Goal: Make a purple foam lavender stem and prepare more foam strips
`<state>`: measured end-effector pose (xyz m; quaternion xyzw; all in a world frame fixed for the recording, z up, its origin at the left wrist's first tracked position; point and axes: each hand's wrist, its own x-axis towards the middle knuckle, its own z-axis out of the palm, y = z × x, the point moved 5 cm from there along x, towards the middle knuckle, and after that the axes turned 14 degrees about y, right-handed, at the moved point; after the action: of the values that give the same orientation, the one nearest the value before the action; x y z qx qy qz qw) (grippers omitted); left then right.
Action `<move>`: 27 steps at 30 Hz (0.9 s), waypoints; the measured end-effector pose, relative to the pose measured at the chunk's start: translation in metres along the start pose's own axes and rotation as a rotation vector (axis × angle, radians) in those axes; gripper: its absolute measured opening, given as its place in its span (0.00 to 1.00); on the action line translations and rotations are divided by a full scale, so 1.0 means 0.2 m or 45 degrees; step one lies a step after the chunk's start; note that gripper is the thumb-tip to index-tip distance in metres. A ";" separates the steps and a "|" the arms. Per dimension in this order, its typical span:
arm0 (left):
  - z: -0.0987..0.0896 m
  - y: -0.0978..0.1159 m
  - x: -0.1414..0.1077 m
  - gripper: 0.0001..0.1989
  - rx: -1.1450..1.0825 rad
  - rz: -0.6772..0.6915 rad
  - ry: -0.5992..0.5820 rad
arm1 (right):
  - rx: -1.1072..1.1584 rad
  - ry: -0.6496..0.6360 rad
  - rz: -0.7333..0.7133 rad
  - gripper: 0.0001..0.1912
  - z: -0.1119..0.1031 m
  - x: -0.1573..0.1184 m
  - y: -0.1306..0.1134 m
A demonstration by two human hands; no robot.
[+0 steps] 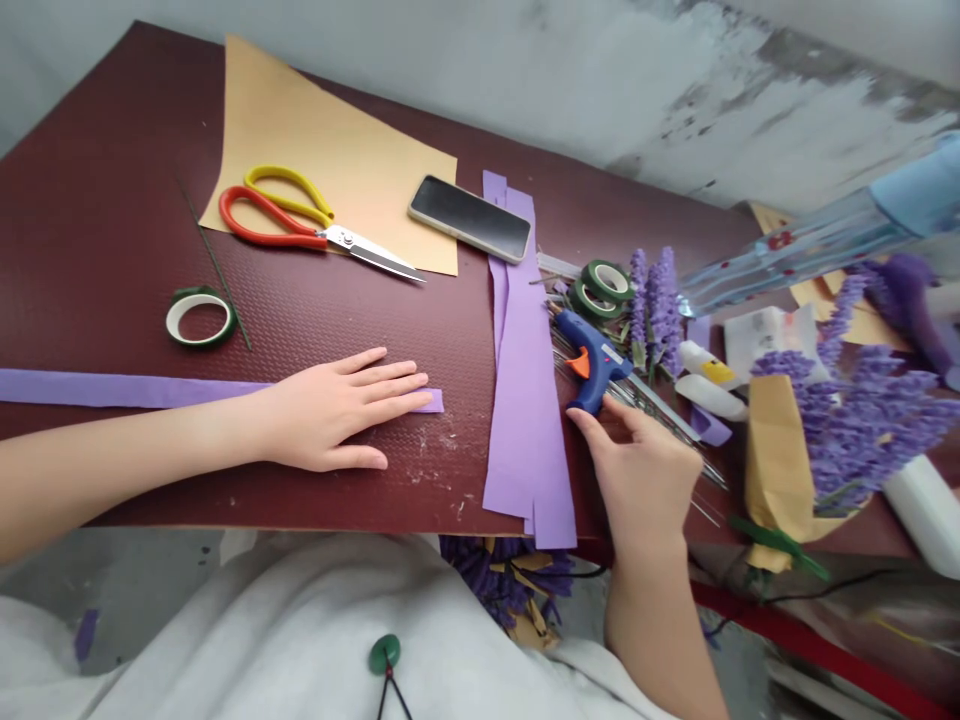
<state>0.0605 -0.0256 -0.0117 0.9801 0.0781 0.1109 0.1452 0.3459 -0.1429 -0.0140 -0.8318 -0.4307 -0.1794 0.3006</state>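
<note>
- Left hand (337, 410) lies open and flat, right on a purple paper strip (135, 388) on the maroon desk (97, 250)!
- Right hand (637, 470), loose, not gripping, fingertips touching a blue glue gun (592, 360), just beside more purple strips (525, 420)!

The left hand (337, 410) is laid flat, palm down, its fingers extended and slightly spread, with the thumb set well apart from them. The left forearm (127, 460) is stretched low across the view from the left edge, and its wrist is kept nearly straight. The right forearm (652, 630) is raised from the bottom edge, and the right hand (641, 480) is held back upward, its fingers (600, 425) loosely curled forward. Whether anything is gripped by that hand cannot be told. Both forearms are bare.
</note>
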 end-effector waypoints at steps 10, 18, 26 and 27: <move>-0.03 0.00 -0.01 0.18 0.073 0.033 0.403 | -0.107 0.087 -0.141 0.26 0.01 -0.04 -0.01; -0.07 0.04 -0.03 0.16 0.220 0.227 0.522 | 0.095 -0.004 -0.499 0.18 -0.13 -0.04 -0.38; -0.07 0.02 -0.04 0.17 0.231 0.257 0.544 | 0.098 -0.628 -1.150 0.09 0.09 -0.20 -0.85; -0.07 0.02 -0.03 0.17 0.223 0.215 0.536 | 0.065 -0.590 -1.214 0.06 0.11 -0.21 -0.87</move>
<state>0.0515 -0.0262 0.0005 0.9473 0.0337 0.3172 0.0302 0.1802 -0.0766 0.0069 -0.5539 -0.8205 -0.0971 0.1028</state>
